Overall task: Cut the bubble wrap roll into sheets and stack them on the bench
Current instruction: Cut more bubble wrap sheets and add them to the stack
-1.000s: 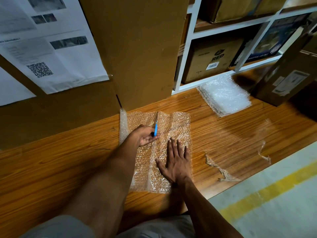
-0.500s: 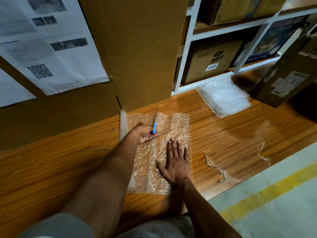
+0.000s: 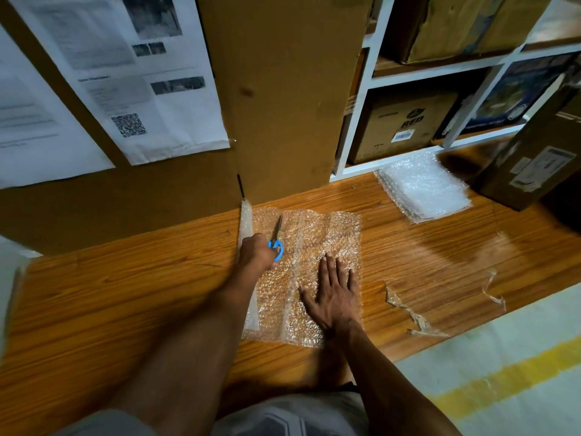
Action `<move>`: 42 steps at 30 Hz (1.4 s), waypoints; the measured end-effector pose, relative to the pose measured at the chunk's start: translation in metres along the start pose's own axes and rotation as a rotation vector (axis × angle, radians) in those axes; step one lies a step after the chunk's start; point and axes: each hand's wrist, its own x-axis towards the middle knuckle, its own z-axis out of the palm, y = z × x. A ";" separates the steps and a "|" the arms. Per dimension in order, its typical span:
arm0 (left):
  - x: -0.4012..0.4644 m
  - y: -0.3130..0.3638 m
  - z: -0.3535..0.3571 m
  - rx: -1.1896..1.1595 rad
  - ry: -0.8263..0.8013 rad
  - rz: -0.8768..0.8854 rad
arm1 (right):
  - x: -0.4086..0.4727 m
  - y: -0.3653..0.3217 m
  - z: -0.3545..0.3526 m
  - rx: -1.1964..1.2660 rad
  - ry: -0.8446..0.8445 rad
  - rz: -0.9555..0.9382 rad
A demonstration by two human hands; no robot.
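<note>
Cutting has advanced: scissors point(image 3: 276, 239) now sit nearer the bench's point(image 3: 125, 294) back edge than a second ago, so this cut looks almost finished. Left hand point(image 3: 256, 251) clenched on the blue handles, blades pointing away. Bubble wrap point(image 3: 311, 247) lies mid-bench; right hand point(image 3: 334, 294) flat, fingers spread, pinning it. Finished stack point(image 3: 424, 187) at back right.

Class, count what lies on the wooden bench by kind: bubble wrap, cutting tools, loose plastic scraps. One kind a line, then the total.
Bubble wrap: 2, the sheet being cut and the stack of cut sheets
Scissors: 1
Plastic scraps: 2
Total: 5
</note>
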 end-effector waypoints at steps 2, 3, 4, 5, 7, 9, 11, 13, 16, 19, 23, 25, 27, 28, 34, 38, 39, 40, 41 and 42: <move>-0.006 -0.001 0.000 0.110 0.043 0.026 | 0.000 0.004 0.001 0.017 0.004 -0.008; -0.013 0.002 -0.004 0.162 0.072 0.051 | 0.001 0.006 0.001 0.025 0.011 -0.010; -0.018 0.004 -0.005 0.236 0.099 0.082 | -0.001 0.008 0.001 0.037 0.019 -0.007; -0.025 0.006 -0.009 0.315 0.122 0.111 | -0.001 0.010 0.002 0.054 0.026 0.002; -0.038 0.006 -0.013 0.458 0.136 0.181 | -0.006 0.014 0.004 0.083 0.041 0.024; -0.051 0.005 -0.017 0.553 0.156 0.254 | -0.010 0.018 0.005 0.098 0.062 0.043; -0.062 0.000 -0.019 0.648 0.186 0.313 | -0.013 0.022 0.002 0.141 0.083 0.082; -0.066 -0.005 -0.017 0.697 0.223 0.372 | -0.016 0.025 -0.004 0.172 0.082 0.142; -0.066 -0.008 -0.004 0.625 0.212 0.445 | -0.015 0.032 -0.013 0.177 0.099 0.220; -0.067 -0.005 0.010 0.478 0.122 0.449 | -0.008 0.038 -0.020 0.249 0.194 0.293; -0.066 0.001 0.029 0.333 0.028 0.411 | 0.014 0.056 -0.020 0.300 0.164 0.388; -0.063 0.004 0.036 0.264 -0.028 0.372 | 0.024 0.064 -0.021 0.298 0.121 0.415; -0.059 0.007 0.041 0.224 -0.025 0.326 | 0.033 0.072 -0.021 0.281 0.147 0.427; -0.058 0.009 0.042 0.214 -0.013 0.305 | 0.036 0.073 -0.022 0.277 0.169 0.443; -0.050 0.021 0.047 0.245 0.017 0.273 | 0.048 0.079 -0.032 0.530 0.114 0.495; -0.042 0.029 0.048 0.169 -0.013 0.235 | 0.053 0.082 -0.041 0.875 0.107 0.450; -0.041 0.030 0.048 0.143 -0.032 0.215 | 0.055 0.082 -0.041 0.945 0.106 0.441; -0.040 0.032 0.047 0.120 -0.053 0.195 | 0.056 0.082 -0.042 1.011 0.095 0.428; -0.037 0.033 0.046 0.105 -0.069 0.184 | 0.058 0.081 -0.043 1.083 0.068 0.411; -0.037 0.033 0.045 0.100 -0.081 0.177 | 0.060 0.081 -0.043 1.163 0.026 0.398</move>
